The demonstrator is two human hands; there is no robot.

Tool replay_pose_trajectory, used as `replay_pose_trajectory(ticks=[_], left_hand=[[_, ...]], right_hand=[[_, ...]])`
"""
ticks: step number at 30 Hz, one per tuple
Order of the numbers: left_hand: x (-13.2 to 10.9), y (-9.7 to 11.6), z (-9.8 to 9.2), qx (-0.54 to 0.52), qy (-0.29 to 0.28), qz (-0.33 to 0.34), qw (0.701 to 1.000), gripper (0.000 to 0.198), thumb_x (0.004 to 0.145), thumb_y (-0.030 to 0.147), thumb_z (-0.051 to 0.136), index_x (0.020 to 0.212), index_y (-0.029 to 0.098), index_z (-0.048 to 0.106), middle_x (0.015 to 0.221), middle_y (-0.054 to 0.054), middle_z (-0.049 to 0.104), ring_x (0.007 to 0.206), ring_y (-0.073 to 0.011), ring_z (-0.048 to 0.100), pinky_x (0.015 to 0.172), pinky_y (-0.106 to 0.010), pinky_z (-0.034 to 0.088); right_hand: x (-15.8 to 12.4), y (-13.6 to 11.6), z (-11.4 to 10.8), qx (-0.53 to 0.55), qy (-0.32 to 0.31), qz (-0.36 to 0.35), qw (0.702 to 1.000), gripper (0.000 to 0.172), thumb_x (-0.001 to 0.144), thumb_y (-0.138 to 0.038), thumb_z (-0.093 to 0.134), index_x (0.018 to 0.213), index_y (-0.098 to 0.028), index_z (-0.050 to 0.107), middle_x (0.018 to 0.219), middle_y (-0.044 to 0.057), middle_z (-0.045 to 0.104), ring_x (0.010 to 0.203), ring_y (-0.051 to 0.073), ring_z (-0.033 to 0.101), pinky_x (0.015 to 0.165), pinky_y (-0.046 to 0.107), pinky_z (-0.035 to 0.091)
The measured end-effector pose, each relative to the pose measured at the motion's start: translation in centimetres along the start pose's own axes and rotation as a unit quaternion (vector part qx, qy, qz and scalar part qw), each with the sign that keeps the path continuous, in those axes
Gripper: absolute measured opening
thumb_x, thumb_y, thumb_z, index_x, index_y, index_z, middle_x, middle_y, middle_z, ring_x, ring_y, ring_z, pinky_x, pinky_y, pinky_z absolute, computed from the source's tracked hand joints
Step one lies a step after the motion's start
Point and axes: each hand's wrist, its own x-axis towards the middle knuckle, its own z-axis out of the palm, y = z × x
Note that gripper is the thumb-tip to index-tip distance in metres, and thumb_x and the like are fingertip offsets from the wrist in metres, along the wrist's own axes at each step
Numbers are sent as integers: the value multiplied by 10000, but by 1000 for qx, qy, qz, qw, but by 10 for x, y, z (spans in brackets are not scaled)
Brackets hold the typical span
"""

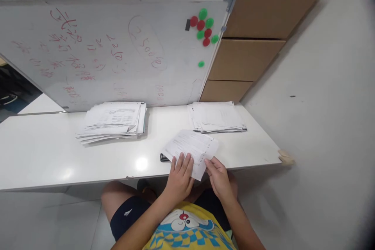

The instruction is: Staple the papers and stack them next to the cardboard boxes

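Note:
A printed sheet of paper [187,142] lies slanted near the table's front edge, with its lower corner sticking out past the edge. My left hand [181,175] rests on it with the fingers stretched flat. At the sheet's right side, my right hand [218,175] pinches the edge between thumb and fingers. A black object [164,158] pokes out from under the paper's left corner; most of it is covered, so its kind cannot be made out.
On the white table [102,160] sit a left paper stack [114,119] and a right paper stack [218,116]. Behind stands a whiteboard [172,47] with red writing and several round magnets [200,25]. Cardboard boxes [249,58] are piled beside the wall [322,105] at right.

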Motion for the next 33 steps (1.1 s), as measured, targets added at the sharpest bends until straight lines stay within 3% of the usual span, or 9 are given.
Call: replay_pose_trajectory(ticks=[3,6,11,15,17,19,22,24,33], left_hand=[[7,-11,-9,-73,-25,-77,994,799,774,121,436,1511,187,133,1569,-87,185,1455,-321,-6,1131,-626,156],[27,-27,-15,-105,-64,-194,973,775,740,99,419,1488,153,223,1566,-104,197,1458,-306,21,1156,-578,123],[62,-45,-13,-86,-123,-283,948,583,832,206,422,1402,89,395,1383,-167,502,1387,-334,301,1155,-564,84],[75,-49,-15,-193,-61,-299,932,452,868,264,427,1297,165,527,1113,-104,661,1113,-260,564,1098,-526,252],[77,-48,-20,-274,2,-326,905,462,852,320,487,1295,196,531,995,-65,662,984,-221,598,968,-425,408],[76,-46,-26,-366,29,-351,862,458,809,392,569,1227,204,582,855,-24,636,841,-189,601,789,-322,466],[73,-41,-32,-462,11,-366,808,325,748,472,641,870,172,667,707,4,588,692,-155,559,646,-260,437],[72,-37,-32,-475,4,-371,798,338,716,502,672,721,168,619,665,9,570,667,-151,542,615,-250,426],[72,-23,-24,-507,14,-343,790,373,814,540,558,733,177,525,694,19,511,674,-134,476,613,-235,381]], right_hand=[[10,1,-31,-38,33,-9,999,413,702,-510,730,1011,-236,711,1078,61,725,1035,290,631,900,413,498],[19,1,-64,-92,60,-12,994,447,664,-535,753,987,-227,728,1043,68,737,1008,301,634,884,415,490],[28,-1,-98,-103,36,8,994,461,602,-551,789,927,-227,751,950,64,756,940,297,647,864,411,479],[32,-3,-103,-106,26,-4,994,424,618,-543,784,907,-235,751,958,61,754,927,285,650,856,402,479],[33,-3,-103,-101,21,-15,995,395,642,-529,775,901,-232,746,963,62,751,930,276,648,851,388,479],[34,-4,-103,-89,19,-25,996,360,676,-509,759,898,-227,736,960,62,747,917,261,649,841,371,480],[36,-7,-105,-62,23,-32,997,331,700,-474,752,923,-231,722,953,57,741,885,240,653,822,349,485],[37,-9,-107,-38,34,-38,998,339,685,-459,763,942,-244,716,947,50,738,876,230,654,816,341,492],[42,-10,-111,-24,110,-44,993,319,578,-472,802,765,-228,713,752,28,708,715,187,617,651,285,495]])
